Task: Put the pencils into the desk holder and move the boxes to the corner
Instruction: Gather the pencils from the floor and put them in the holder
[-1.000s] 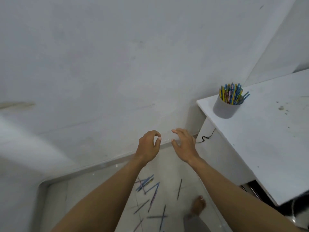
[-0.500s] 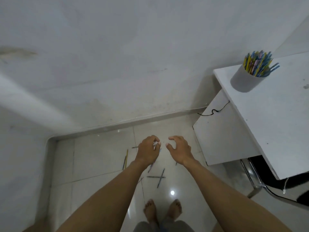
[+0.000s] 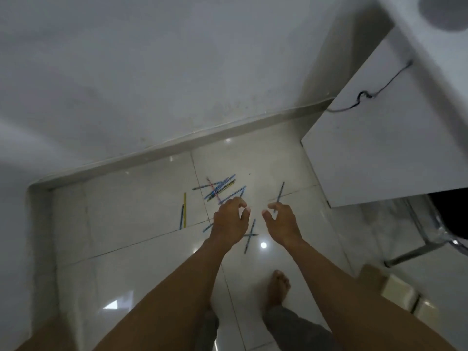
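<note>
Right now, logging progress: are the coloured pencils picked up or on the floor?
On the glossy white tiled floor: thin coloured pencils lie scattered.

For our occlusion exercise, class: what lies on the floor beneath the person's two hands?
Loose pencils on pale floor tiles: a crossed pair shows between the left hand and right hand. Both hands hide parts of other pencils, so a full count is impossible.

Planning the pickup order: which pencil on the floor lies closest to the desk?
The lone blue pencil just past the right hand; the other pencils lie further left, away from the desk.
</note>
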